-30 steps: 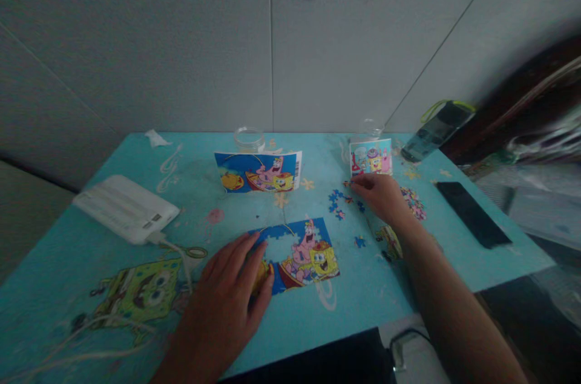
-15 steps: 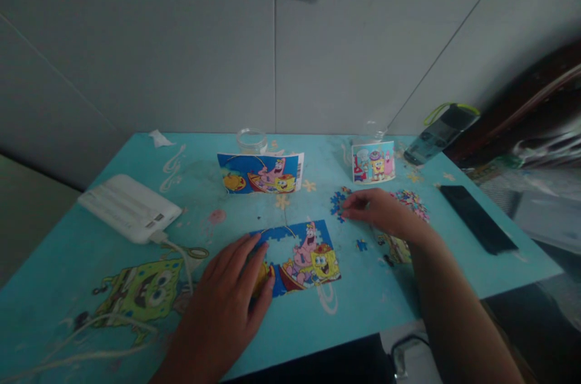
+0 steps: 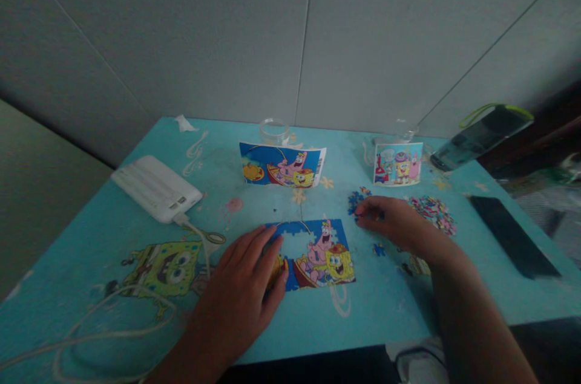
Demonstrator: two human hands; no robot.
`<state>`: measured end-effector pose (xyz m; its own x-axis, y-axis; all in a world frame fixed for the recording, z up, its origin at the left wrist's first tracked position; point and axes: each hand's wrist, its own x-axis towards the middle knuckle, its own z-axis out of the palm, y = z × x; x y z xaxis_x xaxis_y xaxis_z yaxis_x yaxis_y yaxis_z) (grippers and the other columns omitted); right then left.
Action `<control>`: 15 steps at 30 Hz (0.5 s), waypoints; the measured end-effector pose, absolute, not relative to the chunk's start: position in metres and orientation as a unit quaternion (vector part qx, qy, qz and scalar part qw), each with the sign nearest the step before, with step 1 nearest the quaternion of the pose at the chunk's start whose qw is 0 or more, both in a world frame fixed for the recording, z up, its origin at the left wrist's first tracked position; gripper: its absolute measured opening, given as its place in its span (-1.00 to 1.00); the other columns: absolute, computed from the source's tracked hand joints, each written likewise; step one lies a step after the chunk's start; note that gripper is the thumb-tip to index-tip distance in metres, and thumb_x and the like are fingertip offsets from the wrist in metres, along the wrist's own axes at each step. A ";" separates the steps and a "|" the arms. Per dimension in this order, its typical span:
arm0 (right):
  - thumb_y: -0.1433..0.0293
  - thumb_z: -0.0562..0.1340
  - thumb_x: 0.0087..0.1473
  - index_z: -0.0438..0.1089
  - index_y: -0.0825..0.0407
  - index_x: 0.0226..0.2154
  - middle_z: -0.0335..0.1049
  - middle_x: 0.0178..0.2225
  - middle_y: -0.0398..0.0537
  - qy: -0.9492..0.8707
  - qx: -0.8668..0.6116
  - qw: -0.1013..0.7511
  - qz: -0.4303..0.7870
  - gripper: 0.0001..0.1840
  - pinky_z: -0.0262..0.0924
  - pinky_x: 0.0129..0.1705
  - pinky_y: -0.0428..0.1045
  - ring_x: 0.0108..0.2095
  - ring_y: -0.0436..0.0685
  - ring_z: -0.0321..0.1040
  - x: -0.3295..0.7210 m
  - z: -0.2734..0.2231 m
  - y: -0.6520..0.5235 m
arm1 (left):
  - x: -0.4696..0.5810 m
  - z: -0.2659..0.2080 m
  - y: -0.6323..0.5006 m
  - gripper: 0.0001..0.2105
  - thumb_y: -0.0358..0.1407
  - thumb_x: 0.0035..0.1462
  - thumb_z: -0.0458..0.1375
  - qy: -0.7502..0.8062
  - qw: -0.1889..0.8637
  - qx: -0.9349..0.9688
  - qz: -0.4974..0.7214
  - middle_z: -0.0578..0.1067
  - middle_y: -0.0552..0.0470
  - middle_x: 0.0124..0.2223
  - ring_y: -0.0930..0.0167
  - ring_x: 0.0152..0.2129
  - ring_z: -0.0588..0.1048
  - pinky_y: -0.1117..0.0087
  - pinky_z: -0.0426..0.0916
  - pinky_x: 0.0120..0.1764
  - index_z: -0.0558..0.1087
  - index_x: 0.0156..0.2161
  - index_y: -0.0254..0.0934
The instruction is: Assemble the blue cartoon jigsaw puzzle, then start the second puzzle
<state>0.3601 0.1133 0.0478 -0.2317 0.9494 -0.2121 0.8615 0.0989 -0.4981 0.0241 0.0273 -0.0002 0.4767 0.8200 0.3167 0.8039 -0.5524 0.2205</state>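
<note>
A partly assembled jigsaw puzzle [image 3: 324, 257] lies flat on the table, with a gap in its upper middle and cartoon figures on its right side. My left hand [image 3: 252, 275] rests on its left part, fingers stretched out, covering some of the picture. To the right, my right hand [image 3: 390, 224] is over a small cluster of blue puzzle pieces [image 3: 354, 199]. Its thumb and fingertips are pinched together at a blue piece, which they mostly hide. One loose blue piece [image 3: 379, 249] lies below that hand. A folded picture card [image 3: 284, 166] with the same scene stands behind the puzzle.
A pile of mixed pieces [image 3: 433, 213] sits beyond my right wrist. Nearby are a second picture card [image 3: 398, 164], a dark phone-like slab [image 3: 512, 236] and a bottle with a green strap [image 3: 476, 136]. At left lies a white power bank [image 3: 157, 188] with a cable [image 3: 131, 335].
The camera view has shifted, so everything sits further right. My right hand's fingertips have closed more at the blue cluster. My left hand stays on the puzzle.
</note>
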 end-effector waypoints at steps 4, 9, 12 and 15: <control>0.30 0.30 0.07 0.54 -0.03 -0.24 0.52 -0.39 -0.10 -0.731 -0.618 0.081 0.276 -0.82 0.23 -0.35 -0.04 -0.40 0.09 0.42 0.356 0.050 0.113 | 0.024 -0.001 0.027 -0.56 -0.25 0.29 0.12 0.475 0.028 0.858 0.193 0.33 -0.20 0.28 0.13 0.22 0.30 -0.02 0.31 0.22 0.33 0.23 -0.33; 0.30 0.29 0.06 0.57 -0.01 -0.24 0.52 -0.43 -0.09 -0.711 -0.628 0.085 0.306 -0.79 0.25 -0.37 -0.03 -0.42 0.10 0.41 0.358 0.049 0.113 | 0.024 0.000 0.026 -0.57 -0.25 0.29 0.11 0.476 0.030 0.857 0.193 0.32 -0.20 0.28 0.13 0.23 0.29 -0.02 0.31 0.22 0.34 0.22 -0.32; 0.26 0.30 0.06 0.57 -0.01 -0.24 0.54 -0.39 -0.07 -0.704 -0.639 0.081 0.300 -0.78 0.27 -0.33 -0.01 -0.39 0.12 0.43 0.360 0.046 0.113 | 0.024 0.001 0.026 -0.57 -0.25 0.30 0.11 0.476 0.030 0.857 0.196 0.32 -0.20 0.28 0.13 0.23 0.29 -0.03 0.32 0.21 0.33 0.22 -0.32; 0.23 0.32 0.06 0.57 -0.01 -0.25 0.56 -0.34 -0.05 -0.705 -0.651 0.076 0.271 -0.77 0.27 -0.29 0.00 -0.35 0.14 0.45 0.362 0.046 0.113 | 0.025 0.001 0.026 -0.57 -0.25 0.30 0.10 0.475 0.031 0.857 0.195 0.32 -0.20 0.28 0.13 0.24 0.28 -0.03 0.32 0.21 0.33 0.23 -0.32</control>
<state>0.3617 0.1129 0.0456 -0.1420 0.9588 -0.2459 0.8770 0.0067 -0.4804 0.0246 0.0259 0.0009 0.4718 0.8271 0.3056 0.8029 -0.5462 0.2388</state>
